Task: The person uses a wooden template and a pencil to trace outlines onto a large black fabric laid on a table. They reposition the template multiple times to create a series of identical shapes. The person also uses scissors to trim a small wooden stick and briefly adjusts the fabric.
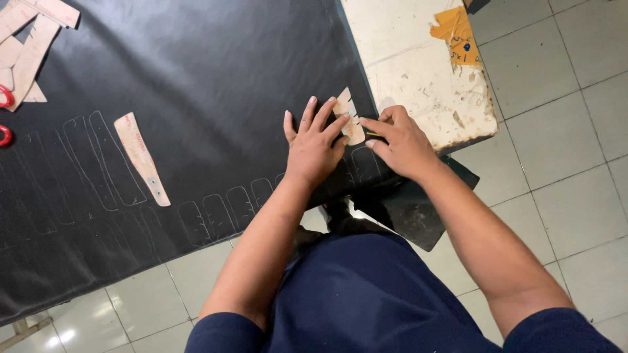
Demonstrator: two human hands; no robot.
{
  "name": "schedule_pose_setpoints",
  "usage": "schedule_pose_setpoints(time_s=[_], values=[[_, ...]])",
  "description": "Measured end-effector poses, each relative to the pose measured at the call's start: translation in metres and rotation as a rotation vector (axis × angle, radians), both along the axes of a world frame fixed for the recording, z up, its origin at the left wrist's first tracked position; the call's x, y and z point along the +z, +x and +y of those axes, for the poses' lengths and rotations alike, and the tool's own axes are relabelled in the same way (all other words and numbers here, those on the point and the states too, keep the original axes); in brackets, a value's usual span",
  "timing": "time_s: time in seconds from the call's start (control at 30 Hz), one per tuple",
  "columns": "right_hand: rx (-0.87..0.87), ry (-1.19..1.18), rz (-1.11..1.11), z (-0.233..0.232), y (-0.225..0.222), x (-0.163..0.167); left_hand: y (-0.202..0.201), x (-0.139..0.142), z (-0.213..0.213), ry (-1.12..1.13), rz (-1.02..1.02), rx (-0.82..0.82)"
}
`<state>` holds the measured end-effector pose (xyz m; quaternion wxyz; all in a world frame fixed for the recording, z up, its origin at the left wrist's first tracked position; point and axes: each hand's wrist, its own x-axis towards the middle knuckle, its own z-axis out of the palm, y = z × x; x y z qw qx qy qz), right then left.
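A large black sheet (pixel 196 72) covers most of the worktable, with rows of pale traced outlines along its near edge. My left hand (pixel 314 144) lies flat with fingers spread, pressing a small tan notched cardboard template (pixel 350 117) onto the sheet near its right edge. My right hand (pixel 400 142) sits just to the right of the template, its fingers pinched around a thin yellowish marking tool (pixel 374 134) whose tip meets the template's edge.
A long narrow tan template (pixel 141 157) lies on the sheet at the left. More tan strips (pixel 29 39) and red scissor handles (pixel 5 98) sit at the far left. Bare white tabletop (pixel 412 59) with a yellow paper scrap (pixel 458 36) lies right; tiled floor below.
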<state>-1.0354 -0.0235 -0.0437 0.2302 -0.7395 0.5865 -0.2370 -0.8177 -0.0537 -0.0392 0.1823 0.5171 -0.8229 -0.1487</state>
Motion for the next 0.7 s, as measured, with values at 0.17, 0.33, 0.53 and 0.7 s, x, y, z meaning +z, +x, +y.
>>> schedule_pose_setpoints(time_s=[0.17, 0.33, 0.53, 0.7], values=[[-0.008, -0.132, -0.030, -0.017, 0.003, 0.027, -0.018, 0.002, 0.008, 0.284, -0.177, -0.044], [0.071, -0.085, -0.190, -0.041, 0.025, 0.056, -0.052, -0.022, 0.033, 0.178, -0.111, 0.174], [0.212, 0.139, -0.027, -0.055, 0.058, 0.059, -0.053, -0.058, 0.045, 0.172, -0.182, 0.071], [0.223, 0.196, 0.065, -0.057, 0.067, 0.050, -0.045, -0.065, 0.045, 0.202, -0.143, 0.059]])
